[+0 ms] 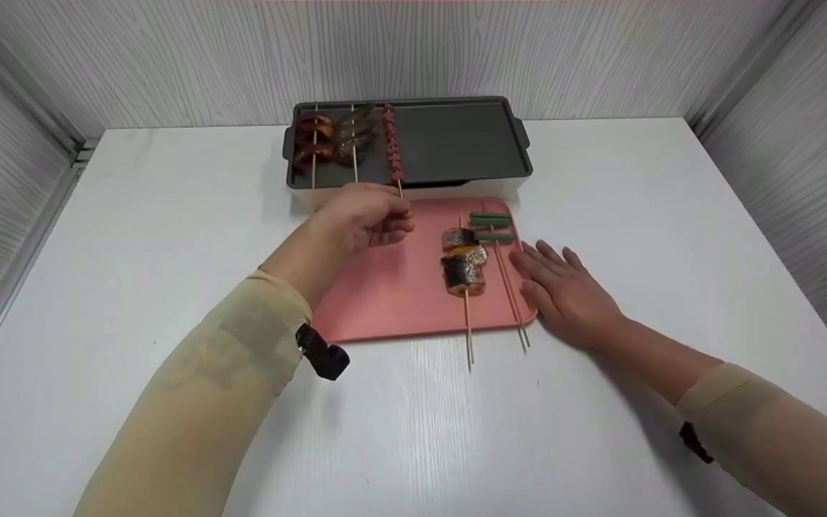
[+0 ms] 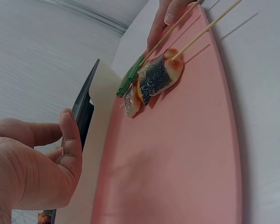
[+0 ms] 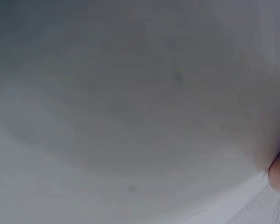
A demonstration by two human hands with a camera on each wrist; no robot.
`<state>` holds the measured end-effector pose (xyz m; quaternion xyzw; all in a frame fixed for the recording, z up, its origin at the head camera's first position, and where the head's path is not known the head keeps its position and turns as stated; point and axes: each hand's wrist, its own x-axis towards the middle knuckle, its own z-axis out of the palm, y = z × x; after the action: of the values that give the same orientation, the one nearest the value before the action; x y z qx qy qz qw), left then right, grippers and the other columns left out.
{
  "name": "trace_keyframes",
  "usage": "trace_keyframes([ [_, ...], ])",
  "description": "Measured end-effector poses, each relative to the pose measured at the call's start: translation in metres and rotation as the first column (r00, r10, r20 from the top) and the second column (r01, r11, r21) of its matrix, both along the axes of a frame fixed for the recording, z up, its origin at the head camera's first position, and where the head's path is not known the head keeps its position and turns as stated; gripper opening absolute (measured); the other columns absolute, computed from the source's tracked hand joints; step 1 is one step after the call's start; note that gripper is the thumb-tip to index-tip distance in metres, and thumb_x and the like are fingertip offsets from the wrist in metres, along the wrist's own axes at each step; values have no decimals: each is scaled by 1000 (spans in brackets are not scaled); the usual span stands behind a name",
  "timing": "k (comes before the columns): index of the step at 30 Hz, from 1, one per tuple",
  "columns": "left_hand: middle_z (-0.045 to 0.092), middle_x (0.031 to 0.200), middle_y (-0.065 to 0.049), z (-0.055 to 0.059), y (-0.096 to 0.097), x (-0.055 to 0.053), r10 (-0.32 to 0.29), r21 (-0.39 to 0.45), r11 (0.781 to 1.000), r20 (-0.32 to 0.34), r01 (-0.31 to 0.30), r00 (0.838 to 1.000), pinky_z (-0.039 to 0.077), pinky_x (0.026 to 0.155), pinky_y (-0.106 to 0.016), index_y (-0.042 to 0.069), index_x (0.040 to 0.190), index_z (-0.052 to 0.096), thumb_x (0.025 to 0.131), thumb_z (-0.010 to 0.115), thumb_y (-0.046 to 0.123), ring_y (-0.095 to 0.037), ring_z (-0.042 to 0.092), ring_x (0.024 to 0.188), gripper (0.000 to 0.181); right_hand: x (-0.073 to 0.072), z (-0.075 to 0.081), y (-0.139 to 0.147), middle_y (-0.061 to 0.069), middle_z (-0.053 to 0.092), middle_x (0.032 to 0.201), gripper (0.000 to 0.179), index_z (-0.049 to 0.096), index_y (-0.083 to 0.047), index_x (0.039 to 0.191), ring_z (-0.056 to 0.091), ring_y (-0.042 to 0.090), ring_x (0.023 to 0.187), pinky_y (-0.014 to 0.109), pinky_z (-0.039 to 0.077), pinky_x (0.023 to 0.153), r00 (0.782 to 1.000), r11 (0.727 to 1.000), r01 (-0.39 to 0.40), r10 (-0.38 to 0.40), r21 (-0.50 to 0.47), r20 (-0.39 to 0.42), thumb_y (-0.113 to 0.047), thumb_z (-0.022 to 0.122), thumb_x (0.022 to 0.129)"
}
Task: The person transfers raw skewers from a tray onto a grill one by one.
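Observation:
My left hand (image 1: 370, 215) pinches the bare lower end of a skewer of small red pieces (image 1: 392, 143), whose food part lies on the dark grill plate (image 1: 456, 143). In the left wrist view the left hand (image 2: 42, 158) has its thumb and fingertips together beside the plate's edge. Flat fingers spread, my right hand (image 1: 571, 298) rests at the right edge of the pink tray (image 1: 399, 309). Lying on that tray are a fish skewer (image 1: 465, 266) and green vegetable skewers (image 1: 492, 219), their sticks jutting over the front rim. The right wrist view is mostly blurred by sleeve.
Left of the red skewer, a glossy dark-red and orange skewer (image 1: 313, 143) and a greyish shrimp-like skewer (image 1: 354, 140) lie on the plate. The plate sits on a white base behind the tray. A pale wall (image 1: 413, 50) rises behind the white table (image 1: 191, 194).

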<state>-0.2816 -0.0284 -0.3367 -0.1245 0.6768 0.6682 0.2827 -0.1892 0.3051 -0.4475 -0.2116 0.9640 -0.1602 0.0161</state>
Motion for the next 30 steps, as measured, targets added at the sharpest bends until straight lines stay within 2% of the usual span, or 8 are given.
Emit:
trace_keyframes([
  [3, 73, 105, -12, -1, 1, 2, -14, -23, 1000, 20, 14, 1000, 62, 73, -25, 2, 145, 59, 109, 62, 12, -15, 72, 80, 37, 0, -1, 1, 5, 34, 171, 59, 34, -14, 167, 20, 30, 162, 55, 8, 131, 1000, 1000, -1, 1, 2, 1, -41, 39, 115],
  [8, 71, 122, -17, -3, 2, 10, -40, -19, 999, 37, 40, 999, 62, 78, -26, 1, 125, 67, 109, 62, 15, -18, 74, 89, 22, 1, -1, 1, 4, 33, 172, 59, 33, -15, 167, 19, 30, 162, 55, 8, 131, 1000, 1000, 0, 0, 6, 9, -42, 38, 115],
  [13, 69, 123, -18, -4, -2, 26, -65, 12, 998, 20, 65, 998, 62, 74, -27, 2, 127, 65, 109, 62, 14, -18, 75, 86, 22, 0, 0, 1, 4, 32, 172, 59, 33, -15, 168, 19, 30, 162, 55, 7, 131, 1000, 1000, -1, 0, 10, 15, -42, 37, 115],
  [15, 69, 118, -15, -4, -2, 33, -60, 24, 998, 17, 60, 998, 63, 73, -27, 2, 131, 64, 109, 62, 14, -19, 75, 86, 25, 0, 0, 1, 4, 33, 172, 59, 33, -15, 167, 19, 31, 162, 56, 8, 131, 1000, 1000, -6, 6, 7, 9, -42, 38, 115],
  [19, 68, 128, -17, -4, -1, 52, -74, 35, 997, 18, 73, 997, 64, 78, -30, 4, 140, 62, 108, 65, 15, -23, 76, 94, 34, -1, 1, 1, 6, 34, 171, 58, 34, -14, 167, 20, 32, 161, 58, 8, 130, 1000, 1000, -11, 11, -4, -4, -40, 38, 115],
  [24, 65, 137, -20, -10, 1, 80, -152, 62, 987, 47, 149, 987, 64, 82, -33, 5, 146, 59, 107, 66, 18, -25, 76, 99, 41, -1, 0, 0, 7, 36, 170, 57, 36, -13, 166, 21, 33, 161, 59, 10, 130, 1000, 1000, -11, 10, -15, -16, -39, 39, 115],
  [27, 67, 134, -20, -16, 2, 95, -190, 96, 978, 74, 183, 979, 64, 80, -32, 5, 145, 60, 106, 68, 17, -24, 77, 95, 41, -1, -1, 1, 7, 36, 170, 57, 36, -12, 166, 22, 33, 161, 58, 10, 130, 1000, 1000, -12, 12, -13, -16, -38, 40, 115],
  [30, 69, 128, -21, -23, 4, 107, -229, 119, 968, 72, 219, 971, 65, 77, -32, 3, 144, 61, 105, 70, 16, -24, 78, 92, 43, -1, -2, 1, 7, 36, 170, 57, 36, -13, 166, 21, 32, 161, 58, 9, 130, 1000, 1000, -12, 12, -8, -11, -38, 40, 115],
])
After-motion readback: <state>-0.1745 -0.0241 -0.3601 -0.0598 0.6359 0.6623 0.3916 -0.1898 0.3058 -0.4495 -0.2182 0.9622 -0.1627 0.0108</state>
